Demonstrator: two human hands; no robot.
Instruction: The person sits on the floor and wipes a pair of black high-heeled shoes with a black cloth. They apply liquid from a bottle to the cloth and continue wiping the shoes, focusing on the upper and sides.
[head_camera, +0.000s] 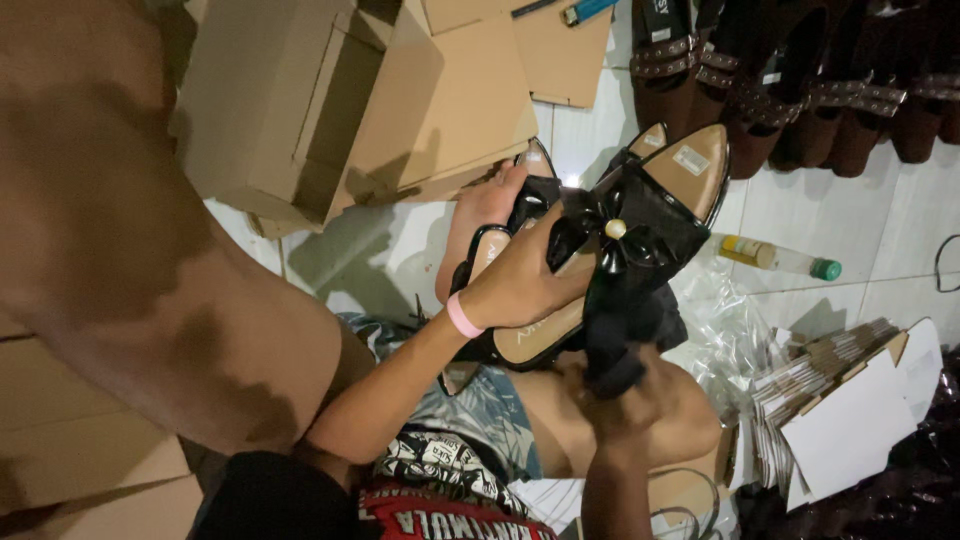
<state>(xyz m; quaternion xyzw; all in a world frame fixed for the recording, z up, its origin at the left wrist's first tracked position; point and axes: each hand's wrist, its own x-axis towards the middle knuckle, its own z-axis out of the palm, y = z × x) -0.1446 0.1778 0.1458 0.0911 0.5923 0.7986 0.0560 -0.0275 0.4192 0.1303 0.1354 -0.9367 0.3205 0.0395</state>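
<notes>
While the left hand (520, 285) grips a black sandal (620, 240), the right hand (620, 400) clutches black cloth (625, 330) — both closed.

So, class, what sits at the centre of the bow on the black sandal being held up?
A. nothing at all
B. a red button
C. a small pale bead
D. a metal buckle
C: a small pale bead sits in the middle of the black bow on the sandal, which the left hand holds up.
</notes>
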